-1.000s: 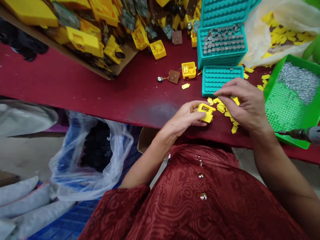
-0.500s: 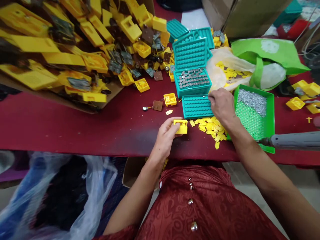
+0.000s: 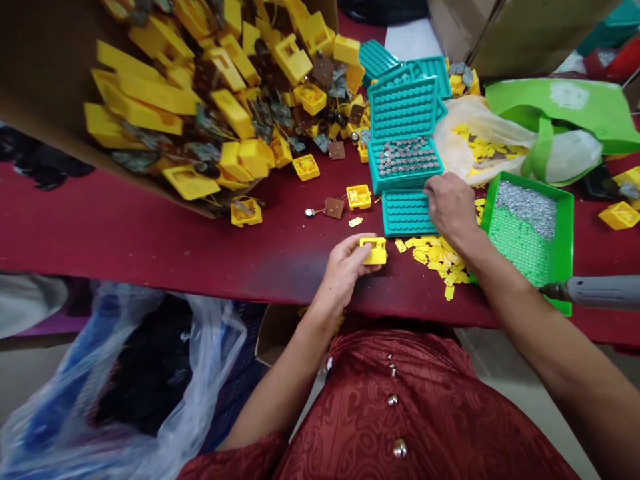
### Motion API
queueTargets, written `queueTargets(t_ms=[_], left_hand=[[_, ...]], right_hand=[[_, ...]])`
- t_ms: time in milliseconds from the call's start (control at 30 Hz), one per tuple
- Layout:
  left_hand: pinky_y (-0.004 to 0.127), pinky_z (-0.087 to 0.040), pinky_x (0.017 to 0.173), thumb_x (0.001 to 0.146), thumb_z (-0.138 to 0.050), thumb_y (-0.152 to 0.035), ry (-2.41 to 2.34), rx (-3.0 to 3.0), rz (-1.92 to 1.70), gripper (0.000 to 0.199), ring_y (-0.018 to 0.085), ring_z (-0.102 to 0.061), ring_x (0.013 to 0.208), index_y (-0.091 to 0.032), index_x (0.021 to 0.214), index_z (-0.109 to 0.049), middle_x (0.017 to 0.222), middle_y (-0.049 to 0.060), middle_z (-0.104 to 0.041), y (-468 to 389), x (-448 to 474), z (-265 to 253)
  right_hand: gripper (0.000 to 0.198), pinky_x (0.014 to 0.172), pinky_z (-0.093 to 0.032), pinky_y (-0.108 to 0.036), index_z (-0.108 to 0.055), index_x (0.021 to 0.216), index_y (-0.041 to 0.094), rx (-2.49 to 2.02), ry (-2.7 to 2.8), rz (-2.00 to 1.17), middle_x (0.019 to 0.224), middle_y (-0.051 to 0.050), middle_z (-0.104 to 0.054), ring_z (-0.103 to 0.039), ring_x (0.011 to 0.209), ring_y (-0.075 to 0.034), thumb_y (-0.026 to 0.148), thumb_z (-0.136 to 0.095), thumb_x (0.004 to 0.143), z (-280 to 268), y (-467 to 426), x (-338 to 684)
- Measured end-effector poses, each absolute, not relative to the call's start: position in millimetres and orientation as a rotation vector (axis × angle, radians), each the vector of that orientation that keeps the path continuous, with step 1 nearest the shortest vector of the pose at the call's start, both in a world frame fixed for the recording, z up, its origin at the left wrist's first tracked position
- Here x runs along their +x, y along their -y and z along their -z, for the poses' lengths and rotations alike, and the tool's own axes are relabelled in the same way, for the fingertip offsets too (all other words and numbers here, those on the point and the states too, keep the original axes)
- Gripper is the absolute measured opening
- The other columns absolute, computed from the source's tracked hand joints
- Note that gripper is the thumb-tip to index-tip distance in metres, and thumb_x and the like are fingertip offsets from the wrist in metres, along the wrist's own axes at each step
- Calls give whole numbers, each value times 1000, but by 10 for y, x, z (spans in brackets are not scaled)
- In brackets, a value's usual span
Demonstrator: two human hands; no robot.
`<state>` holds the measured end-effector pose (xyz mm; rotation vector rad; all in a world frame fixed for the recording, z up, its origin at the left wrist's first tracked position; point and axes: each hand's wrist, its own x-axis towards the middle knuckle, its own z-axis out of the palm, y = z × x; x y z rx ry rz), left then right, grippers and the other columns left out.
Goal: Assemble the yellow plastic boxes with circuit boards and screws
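Note:
My left hand (image 3: 347,267) grips a small yellow plastic casing (image 3: 379,251) above the front of the table, thumb resting on its near side. My right hand (image 3: 453,207) is at the right end of a teal ribbed tray (image 3: 406,215). Its fingertips are pinched together, and whatever lies between them is hidden. Just behind stands a stack of teal trays (image 3: 380,185), the top one holding rows of silver button cells (image 3: 406,159). Loose yellow flat tabs (image 3: 434,255) are heaped in front of the ribbed tray. Left of it sits another yellow casing (image 3: 359,197), wired to a brown square plate (image 3: 334,208).
A cardboard box (image 3: 60,87) spilling yellow casings and wires takes up the left. To the right, a green basket (image 3: 565,253) holds small silver parts, with a grey screwdriver-like power tool (image 3: 605,292) across its front corner. A green bag (image 3: 560,110) lies behind.
The camera view has swung left, so the table's contents appear farther right. My left hand still holds the casing. My right hand stays at the tray's right end, fingers still pinched.

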<state>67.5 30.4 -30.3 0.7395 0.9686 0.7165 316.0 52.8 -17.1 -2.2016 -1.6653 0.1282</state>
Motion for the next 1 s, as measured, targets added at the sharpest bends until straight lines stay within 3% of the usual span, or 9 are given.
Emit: queueTargets(t_ms=[100,200,300,533,633,767,867,1000], left_hand=[[27,-62,70,79,-79,-32,-970,730,-724,32,16,-75,80,-17,107,-74,98,7,-79,-298,678,295],[28,-62,70,81,-79,-33,-978,743,-717,33,17,-76,82,-18,110,-74,100,7,-80,-293,680,300],[27,-62,69,79,-81,-33,-999,759,-720,36,17,-76,83,-19,111,-75,101,7,-79,-303,664,304],[24,-60,66,72,-83,-30,-1084,763,-840,36,15,-72,80,-17,104,-75,95,4,-75,-401,613,292],[24,-60,67,74,-82,-26,-1097,721,-842,32,15,-72,80,-17,103,-75,94,4,-76,-414,656,284],[22,-59,67,78,-80,-20,-1100,673,-830,26,13,-70,79,-17,103,-74,93,3,-76,-361,737,218],[25,-60,64,77,-78,-16,-1094,700,-850,22,16,-72,74,-14,99,-75,87,5,-76,-364,769,158],[22,-56,59,79,-75,-11,-1083,698,-868,18,14,-69,68,-13,97,-75,82,4,-75,-370,736,94]], right_hand=[[14,96,-52,-44,-72,97,18,-2080,1659,-191,97,-12,-71,-64,90,-23,24,-59,96,71,-370,3045],[7,88,-56,-38,-73,90,17,-1952,1487,-470,85,-5,-70,-64,80,-17,20,-70,85,63,-292,2955],[14,83,-59,-34,-75,91,14,-1877,1270,-685,80,-2,-69,-64,75,-13,14,-73,77,133,-309,2921],[17,73,-64,-30,-77,95,12,-1830,1135,-903,81,-5,-73,-70,69,-13,23,-74,82,181,-332,2917],[17,79,-65,-34,-80,96,15,-1906,1187,-854,86,-7,-76,-73,75,-17,25,-71,85,150,-307,2918],[16,102,-60,-43,-82,86,20,-1992,1406,-652,100,-10,-80,-76,102,-28,23,-67,83,75,-267,2922],[20,97,-58,-51,-79,74,20,-2025,1526,-516,92,-14,-78,-74,95,-33,21,-60,80,53,-296,2949],[18,96,-57,-53,-80,74,19,-1978,1562,-469,89,-12,-78,-73,90,-31,20,-62,78,19,-309,2941]])
